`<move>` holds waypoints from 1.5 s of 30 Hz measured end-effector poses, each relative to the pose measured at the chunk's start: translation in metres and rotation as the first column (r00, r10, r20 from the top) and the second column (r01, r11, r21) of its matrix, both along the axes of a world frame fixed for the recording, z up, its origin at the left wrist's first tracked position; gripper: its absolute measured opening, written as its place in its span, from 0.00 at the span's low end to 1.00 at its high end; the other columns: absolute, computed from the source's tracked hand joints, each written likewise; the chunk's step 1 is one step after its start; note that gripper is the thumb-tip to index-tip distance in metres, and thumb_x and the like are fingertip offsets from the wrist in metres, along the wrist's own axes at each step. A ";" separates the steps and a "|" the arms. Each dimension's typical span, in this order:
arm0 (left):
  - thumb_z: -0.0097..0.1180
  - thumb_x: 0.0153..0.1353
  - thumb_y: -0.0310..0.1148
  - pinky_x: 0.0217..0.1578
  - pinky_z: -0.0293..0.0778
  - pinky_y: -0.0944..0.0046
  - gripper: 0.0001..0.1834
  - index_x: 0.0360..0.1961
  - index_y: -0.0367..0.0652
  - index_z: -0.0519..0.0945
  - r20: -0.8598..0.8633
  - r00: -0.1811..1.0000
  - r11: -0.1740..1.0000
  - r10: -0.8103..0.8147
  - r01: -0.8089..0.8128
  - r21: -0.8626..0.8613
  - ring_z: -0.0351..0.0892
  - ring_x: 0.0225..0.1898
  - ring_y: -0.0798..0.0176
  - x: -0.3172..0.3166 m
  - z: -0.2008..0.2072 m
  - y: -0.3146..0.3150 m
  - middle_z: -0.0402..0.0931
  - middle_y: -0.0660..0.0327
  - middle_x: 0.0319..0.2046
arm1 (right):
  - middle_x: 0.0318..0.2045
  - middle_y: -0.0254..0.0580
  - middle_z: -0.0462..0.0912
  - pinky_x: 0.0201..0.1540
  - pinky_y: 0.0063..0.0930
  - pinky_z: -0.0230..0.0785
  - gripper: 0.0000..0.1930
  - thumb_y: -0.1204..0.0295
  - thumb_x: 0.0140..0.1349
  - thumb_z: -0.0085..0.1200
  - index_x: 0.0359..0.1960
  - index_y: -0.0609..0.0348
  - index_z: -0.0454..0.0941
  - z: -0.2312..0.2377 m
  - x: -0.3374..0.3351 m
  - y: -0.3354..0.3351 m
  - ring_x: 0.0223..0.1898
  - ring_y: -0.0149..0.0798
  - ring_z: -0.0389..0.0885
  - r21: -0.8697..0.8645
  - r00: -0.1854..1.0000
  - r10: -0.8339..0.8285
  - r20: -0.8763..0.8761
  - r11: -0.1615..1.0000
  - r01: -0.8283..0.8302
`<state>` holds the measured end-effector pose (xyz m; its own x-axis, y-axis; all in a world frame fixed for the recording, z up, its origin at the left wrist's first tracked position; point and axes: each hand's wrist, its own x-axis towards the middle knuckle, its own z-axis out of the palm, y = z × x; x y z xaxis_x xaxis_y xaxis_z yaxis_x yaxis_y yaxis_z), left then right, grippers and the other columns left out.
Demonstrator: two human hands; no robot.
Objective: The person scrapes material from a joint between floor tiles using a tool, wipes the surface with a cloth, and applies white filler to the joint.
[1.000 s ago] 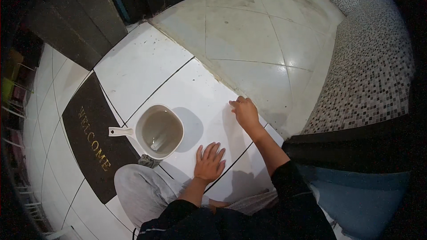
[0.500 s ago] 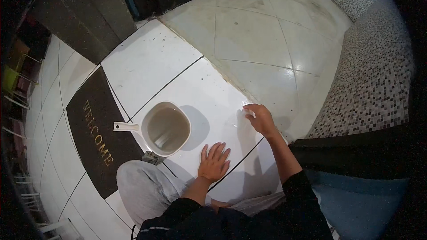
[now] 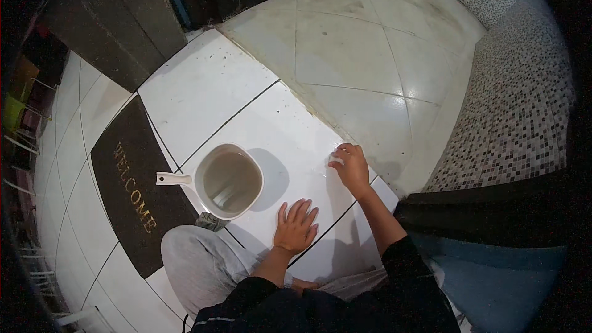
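Observation:
My left hand (image 3: 295, 227) rests palm down on the white tiled floor (image 3: 308, 179), its fingers spread. Farther out to the right, my right hand (image 3: 349, 163) is low over the floor near the tile edge. Its thumb and fingers curl together around a small pale thing (image 3: 338, 157), too little of which shows to name. Left of both hands stands a white water dipper (image 3: 261, 179) with murky water in it, its handle pointing left. A crumpled grey-green piece (image 3: 211, 221), perhaps a cloth, lies against the dipper's near side, beside my knee.
A dark doormat (image 3: 132, 172) with gold lettering lies to the left. Dark doors (image 3: 117, 24) stand at the back left. Beyond a rough seam are duller beige tiles (image 3: 345, 43). A mosaic-tiled wall (image 3: 512, 111) and blue fabric (image 3: 493, 277) are on the right.
My right hand has shifted slightly left and toward me, its fingers now curled around the small pale thing. My left hand and the dipper stay in place.

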<state>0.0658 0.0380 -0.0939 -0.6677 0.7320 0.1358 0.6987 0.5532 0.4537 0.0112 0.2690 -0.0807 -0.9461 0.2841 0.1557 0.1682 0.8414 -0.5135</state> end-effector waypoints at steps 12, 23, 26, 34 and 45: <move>0.51 0.57 0.41 0.61 0.46 0.42 0.22 0.52 0.47 0.72 0.004 1.000 1.000 -0.001 0.001 0.013 0.57 0.62 0.56 -0.001 0.004 -0.001 0.63 0.57 0.57 | 0.30 0.42 0.77 0.38 0.38 0.69 0.10 0.70 0.42 0.64 0.27 0.58 0.78 -0.001 -0.014 0.010 0.36 0.48 0.74 0.021 0.989 0.135 -0.055 0.991 -0.134; 0.50 0.57 0.41 0.61 0.45 0.42 0.21 0.52 0.47 0.71 -0.001 1.000 1.000 0.000 0.000 -0.013 0.56 0.62 0.56 -0.002 0.004 -0.005 0.63 0.56 0.57 | 0.31 0.37 0.77 0.37 0.38 0.68 0.09 0.68 0.40 0.64 0.24 0.55 0.80 0.007 -0.017 0.000 0.36 0.44 0.73 0.214 0.995 0.082 -0.059 0.975 -0.068; 0.50 0.57 0.41 0.61 0.45 0.42 0.22 0.52 0.47 0.71 0.000 1.000 1.000 -0.007 0.007 0.024 0.56 0.62 0.56 0.000 0.003 0.002 0.63 0.57 0.57 | 0.31 0.35 0.77 0.37 0.38 0.68 0.09 0.68 0.40 0.65 0.25 0.54 0.81 0.003 -0.030 0.014 0.37 0.43 0.73 0.257 0.998 -0.034 -0.052 0.965 0.046; 0.50 0.57 0.41 0.61 0.45 0.42 0.21 0.50 0.46 0.73 -0.008 1.000 1.000 0.006 -0.006 0.004 0.57 0.61 0.56 -0.001 0.004 -0.003 0.64 0.57 0.56 | 0.29 0.36 0.76 0.34 0.40 0.68 0.09 0.67 0.41 0.65 0.24 0.54 0.81 0.006 -0.012 -0.001 0.35 0.44 0.73 0.185 0.999 0.026 0.033 0.982 -0.032; 0.50 0.56 0.40 0.61 0.44 0.42 0.21 0.51 0.47 0.73 0.005 1.000 1.000 0.010 -0.010 0.006 0.57 0.62 0.56 0.000 0.003 -0.003 0.63 0.57 0.57 | 0.27 0.41 0.75 0.32 0.41 0.68 0.09 0.66 0.41 0.64 0.22 0.55 0.80 0.007 -0.014 -0.004 0.34 0.46 0.74 0.187 1.000 0.003 0.015 0.982 -0.005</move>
<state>0.0654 0.0352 -0.0913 -0.6757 0.7242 0.1373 0.6909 0.5574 0.4603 -0.0032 0.2649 -0.0736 -0.9497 0.2476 0.1919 0.1710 0.9230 -0.3447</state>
